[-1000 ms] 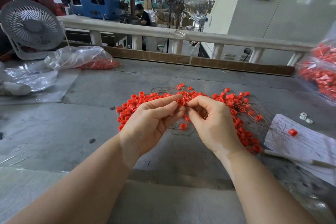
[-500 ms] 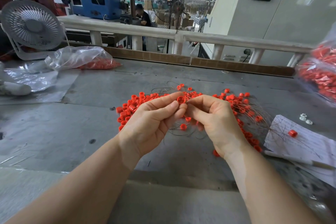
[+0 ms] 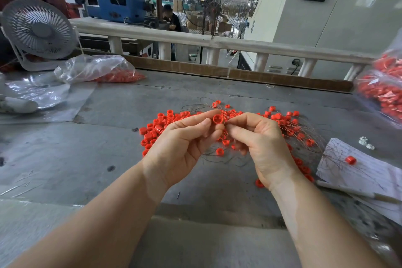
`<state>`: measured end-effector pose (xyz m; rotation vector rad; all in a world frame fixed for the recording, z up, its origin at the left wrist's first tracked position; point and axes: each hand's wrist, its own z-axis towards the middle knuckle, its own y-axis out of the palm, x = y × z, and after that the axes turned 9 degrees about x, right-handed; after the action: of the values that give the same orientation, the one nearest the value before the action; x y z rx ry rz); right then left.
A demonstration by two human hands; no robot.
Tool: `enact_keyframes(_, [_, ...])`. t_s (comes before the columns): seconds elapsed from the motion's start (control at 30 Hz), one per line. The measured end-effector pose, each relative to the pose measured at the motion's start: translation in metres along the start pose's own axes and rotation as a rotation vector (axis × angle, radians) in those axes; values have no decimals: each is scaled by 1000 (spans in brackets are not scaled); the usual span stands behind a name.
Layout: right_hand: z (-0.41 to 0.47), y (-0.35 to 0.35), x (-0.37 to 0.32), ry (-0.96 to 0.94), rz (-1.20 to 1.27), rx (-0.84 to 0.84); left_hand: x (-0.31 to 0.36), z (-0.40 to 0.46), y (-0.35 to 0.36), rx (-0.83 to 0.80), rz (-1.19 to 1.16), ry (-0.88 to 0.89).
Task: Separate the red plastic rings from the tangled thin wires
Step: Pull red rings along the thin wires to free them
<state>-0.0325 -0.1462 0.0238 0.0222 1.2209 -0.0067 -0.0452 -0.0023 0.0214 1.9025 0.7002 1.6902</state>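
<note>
My left hand (image 3: pixel 180 148) pinches one red ring (image 3: pixel 218 119) between thumb and forefinger, held up above the pile of red rings (image 3: pixel 158 126) and thin wires (image 3: pixel 304 132) spread across the grey table (image 3: pixel 65 159). My right hand (image 3: pixel 263 143) meets it, fingertips pinched together just beside the ring (on a wire, I think, though it is too fine to make out). A sheet of paper (image 3: pixel 369 172) to the right carries handwriting I cannot read; one ring lies on it.

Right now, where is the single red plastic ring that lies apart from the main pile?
In the head view, the single red plastic ring lies on the white paper sheet at the table's right side.
</note>
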Motion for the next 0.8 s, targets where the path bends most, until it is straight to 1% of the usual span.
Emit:
enact_keyframes(0.23, [1,0,0,-21,-27,33,-1,0,1,5,18,-8])
enact_keyframes(0.8, [1,0,0,-41,-41,13,-1,-2,1,16,55,-21])
